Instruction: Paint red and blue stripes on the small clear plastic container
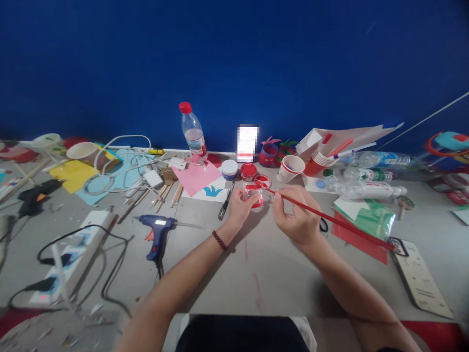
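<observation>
Head view: the right hand (298,217) has a narrow pinch grip on a red paintbrush (337,220), held near its bristle end. The brush's long axis runs slantwise, its bristles pointing away and to the left of the right grip, at the upper edge of a clear plastic cup (257,192); its handle stretches back to the right, its end over the near-right smartphone (421,278). The left hand (240,212) has its grip closed around that cup, which sits between thumb and fingers with red along its lower rim; which way its mouth faces, I cannot tell. Just beyond the left grip are a red paint jar (248,171) and a red-smeared lid (263,181). Close to the left of that grip lies a black pen (226,200) on the table (220,288), with a blue glue gun (157,234) farther left. Beyond the right grip stands a paper cup (290,168).
</observation>
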`<state>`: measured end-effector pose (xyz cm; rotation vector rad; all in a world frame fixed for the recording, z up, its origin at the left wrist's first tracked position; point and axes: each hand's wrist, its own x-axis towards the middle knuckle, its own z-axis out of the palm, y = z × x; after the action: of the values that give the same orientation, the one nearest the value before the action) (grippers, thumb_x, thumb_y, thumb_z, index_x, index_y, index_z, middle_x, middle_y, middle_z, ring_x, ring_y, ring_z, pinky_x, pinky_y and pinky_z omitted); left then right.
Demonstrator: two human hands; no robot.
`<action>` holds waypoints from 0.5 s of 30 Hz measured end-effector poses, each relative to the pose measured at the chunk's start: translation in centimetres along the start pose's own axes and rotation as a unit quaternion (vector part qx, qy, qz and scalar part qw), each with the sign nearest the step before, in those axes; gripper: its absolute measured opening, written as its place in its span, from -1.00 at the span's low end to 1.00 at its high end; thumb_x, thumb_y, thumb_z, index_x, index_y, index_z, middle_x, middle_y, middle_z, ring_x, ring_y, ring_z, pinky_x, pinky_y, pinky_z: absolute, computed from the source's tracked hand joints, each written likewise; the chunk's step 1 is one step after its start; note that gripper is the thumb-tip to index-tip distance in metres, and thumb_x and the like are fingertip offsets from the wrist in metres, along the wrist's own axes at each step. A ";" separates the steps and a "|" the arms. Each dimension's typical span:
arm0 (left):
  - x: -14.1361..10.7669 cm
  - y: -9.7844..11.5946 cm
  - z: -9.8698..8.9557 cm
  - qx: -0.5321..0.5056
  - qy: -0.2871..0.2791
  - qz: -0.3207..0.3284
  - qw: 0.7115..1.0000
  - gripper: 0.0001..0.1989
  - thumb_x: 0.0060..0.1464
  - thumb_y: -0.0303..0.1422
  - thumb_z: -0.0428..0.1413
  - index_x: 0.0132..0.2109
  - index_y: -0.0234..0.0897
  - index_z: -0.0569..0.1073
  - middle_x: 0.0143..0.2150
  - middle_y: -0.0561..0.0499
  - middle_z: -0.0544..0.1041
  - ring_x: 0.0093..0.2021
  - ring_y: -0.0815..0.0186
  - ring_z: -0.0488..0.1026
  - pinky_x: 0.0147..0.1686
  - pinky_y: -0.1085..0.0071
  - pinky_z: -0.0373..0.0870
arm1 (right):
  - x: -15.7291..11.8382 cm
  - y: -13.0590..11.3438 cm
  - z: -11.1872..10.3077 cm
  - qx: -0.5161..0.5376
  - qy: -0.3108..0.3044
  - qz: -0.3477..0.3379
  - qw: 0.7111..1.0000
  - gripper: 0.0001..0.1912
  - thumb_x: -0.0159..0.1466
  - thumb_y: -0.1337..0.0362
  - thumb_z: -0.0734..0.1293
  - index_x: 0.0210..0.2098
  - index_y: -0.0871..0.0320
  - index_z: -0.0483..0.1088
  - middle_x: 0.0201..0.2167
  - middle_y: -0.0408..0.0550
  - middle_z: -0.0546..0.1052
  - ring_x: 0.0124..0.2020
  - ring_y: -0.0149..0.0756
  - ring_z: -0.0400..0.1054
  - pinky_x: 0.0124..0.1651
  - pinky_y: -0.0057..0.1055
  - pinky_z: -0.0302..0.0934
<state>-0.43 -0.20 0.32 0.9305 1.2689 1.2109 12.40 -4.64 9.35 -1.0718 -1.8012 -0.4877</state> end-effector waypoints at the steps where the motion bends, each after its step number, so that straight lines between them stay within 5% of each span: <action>1: 0.0 0.0 0.0 0.000 -0.001 0.001 1.000 -0.61 -0.16 -0.22 0.35 -0.36 -0.22 0.28 -0.39 0.10 0.42 -0.40 0.39 0.35 -0.32 0.40 0.30 | 0.0 0.1 -0.1 0.000 -0.001 -0.002 1.000 -0.83 0.27 0.51 0.31 -0.26 0.10 0.33 -0.43 -0.09 0.52 -0.40 -0.29 0.45 -0.33 -0.38 0.37; 15: -0.3 0.4 0.2 0.016 0.026 0.024 0.999 -0.69 -0.23 -0.38 0.31 -0.39 -0.22 0.30 -0.40 0.11 0.41 -0.37 0.37 0.33 -0.31 0.41 0.25 | -1.6 -1.0 0.9 0.047 -0.037 -0.038 0.998 -0.78 0.21 0.53 0.32 -0.21 0.12 0.34 -0.41 -0.07 0.54 -0.31 -0.24 0.49 -0.18 -0.31 0.45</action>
<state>-0.28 -0.35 0.81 0.9623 1.3166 1.2622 11.35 -5.28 7.63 -0.9717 -1.9164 -0.4096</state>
